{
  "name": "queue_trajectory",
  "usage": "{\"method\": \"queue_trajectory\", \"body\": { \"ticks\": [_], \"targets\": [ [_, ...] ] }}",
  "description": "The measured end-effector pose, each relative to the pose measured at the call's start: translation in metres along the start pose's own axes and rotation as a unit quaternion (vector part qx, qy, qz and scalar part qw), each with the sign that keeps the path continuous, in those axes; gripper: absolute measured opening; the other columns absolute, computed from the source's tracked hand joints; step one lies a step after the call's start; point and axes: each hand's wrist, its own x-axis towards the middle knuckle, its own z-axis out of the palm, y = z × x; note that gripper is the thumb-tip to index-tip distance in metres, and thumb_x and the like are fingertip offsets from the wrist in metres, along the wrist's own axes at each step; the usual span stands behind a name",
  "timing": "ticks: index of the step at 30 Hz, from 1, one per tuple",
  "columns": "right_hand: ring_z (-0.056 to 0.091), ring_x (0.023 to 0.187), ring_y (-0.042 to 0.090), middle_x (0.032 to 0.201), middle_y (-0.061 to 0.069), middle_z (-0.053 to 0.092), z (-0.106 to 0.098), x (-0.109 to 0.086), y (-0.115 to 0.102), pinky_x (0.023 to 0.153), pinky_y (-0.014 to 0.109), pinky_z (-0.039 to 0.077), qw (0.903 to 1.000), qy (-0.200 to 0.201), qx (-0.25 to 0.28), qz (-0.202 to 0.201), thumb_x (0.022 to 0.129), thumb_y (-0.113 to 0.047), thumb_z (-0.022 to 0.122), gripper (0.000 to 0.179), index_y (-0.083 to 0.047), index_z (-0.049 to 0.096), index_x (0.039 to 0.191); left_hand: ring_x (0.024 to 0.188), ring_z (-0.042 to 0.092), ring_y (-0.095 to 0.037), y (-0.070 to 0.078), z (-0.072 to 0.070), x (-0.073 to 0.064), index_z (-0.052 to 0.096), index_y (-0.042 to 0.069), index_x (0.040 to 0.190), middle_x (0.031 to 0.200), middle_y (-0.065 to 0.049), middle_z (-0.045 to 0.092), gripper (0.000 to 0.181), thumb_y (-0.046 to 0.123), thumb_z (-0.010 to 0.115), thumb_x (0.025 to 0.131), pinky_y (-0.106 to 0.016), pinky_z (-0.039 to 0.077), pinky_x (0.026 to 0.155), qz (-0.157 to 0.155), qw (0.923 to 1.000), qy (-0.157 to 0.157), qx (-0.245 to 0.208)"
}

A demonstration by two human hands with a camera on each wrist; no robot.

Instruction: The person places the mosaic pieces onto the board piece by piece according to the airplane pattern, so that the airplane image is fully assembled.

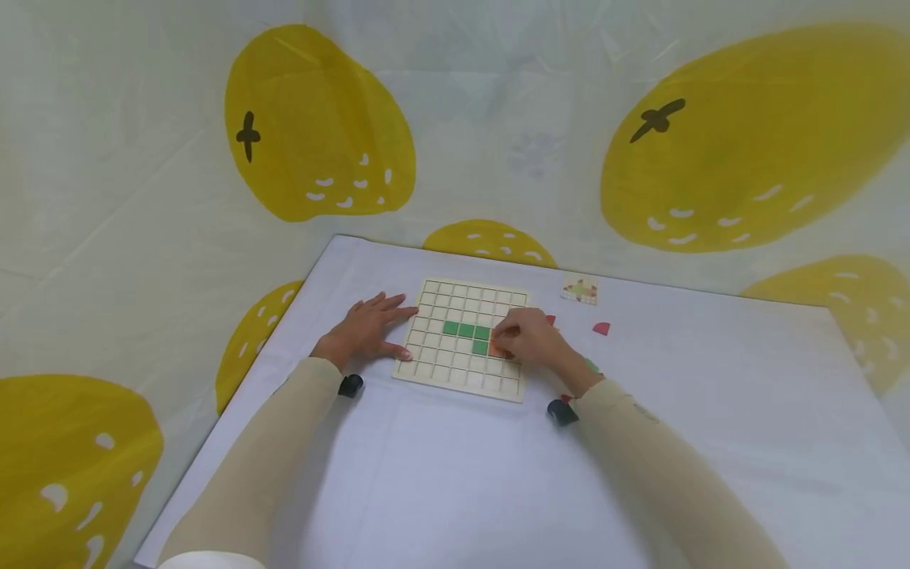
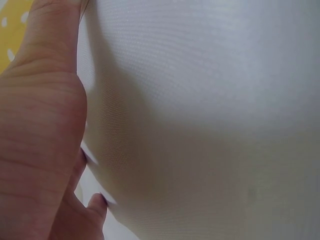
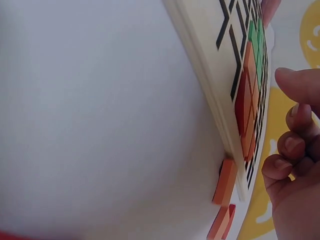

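A pale wooden grid board (image 1: 455, 378) lies on the white table. Several green square tiles (image 1: 466, 330) sit in its middle cells. My left hand (image 1: 364, 330) spreads its fingers, with the fingertips and thumb at the board's left edge. Over the right part of the board is my right hand (image 1: 532, 341), its fingertips at an orange tile (image 1: 495, 348) beside the green ones. In the right wrist view, orange and red tiles (image 3: 250, 102) sit on the board; the right hand (image 3: 297, 150) has loosely bent fingers, and no piece shows between them.
A small patterned card (image 1: 580, 290) lies at the back right. A red quarter-circle piece (image 1: 601, 328) rests near it. A green piece (image 1: 592, 365) and red piece (image 1: 566, 399) are partly hidden by the right arm. An orange piece (image 3: 225, 182) lies just off the board's edge.
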Motion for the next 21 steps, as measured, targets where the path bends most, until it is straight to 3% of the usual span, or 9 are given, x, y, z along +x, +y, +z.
{"method": "queue_trajectory", "body": {
  "ticks": [7, 13, 21],
  "targets": [
    [0.058, 0.091, 0.022, 0.089, 0.002, 0.07, -0.011, -0.012, 0.01, 0.082, 0.031, 0.051, 0.9995, -0.01, -0.004, 0.029, 0.094, -0.014, 0.075, 0.011, -0.013, 0.084, 0.102, 0.165, 0.009, -0.036, -0.001, 0.0, 0.0, 0.033, 0.043, 0.162, 0.177, 0.001, 0.02, 0.1, 0.073, 0.076, 0.077, -0.064, 0.012, 0.132, 0.003, 0.9999, 0.004, -0.008],
    [0.061, 0.094, 0.022, 0.094, 0.001, 0.072, -0.02, -0.022, 0.024, 0.089, 0.035, 0.056, 0.9986, -0.024, -0.019, 0.043, 0.094, -0.016, 0.077, 0.014, -0.015, 0.083, 0.106, 0.165, 0.009, -0.037, 0.001, -0.002, -0.001, 0.034, 0.042, 0.162, 0.177, 0.0, 0.02, 0.099, 0.071, 0.077, 0.078, -0.065, 0.012, 0.131, -0.002, 1.0, 0.005, -0.004],
    [0.061, 0.095, 0.02, 0.103, 0.002, 0.075, -0.035, -0.04, 0.042, 0.085, 0.033, 0.058, 0.9973, -0.038, -0.033, 0.053, 0.094, -0.016, 0.077, 0.017, -0.014, 0.082, 0.11, 0.165, 0.009, -0.036, 0.003, -0.003, 0.0, 0.033, 0.041, 0.162, 0.177, 0.001, 0.019, 0.099, 0.069, 0.079, 0.078, -0.065, 0.012, 0.131, -0.001, 1.0, -0.001, -0.006]
  ]
}}
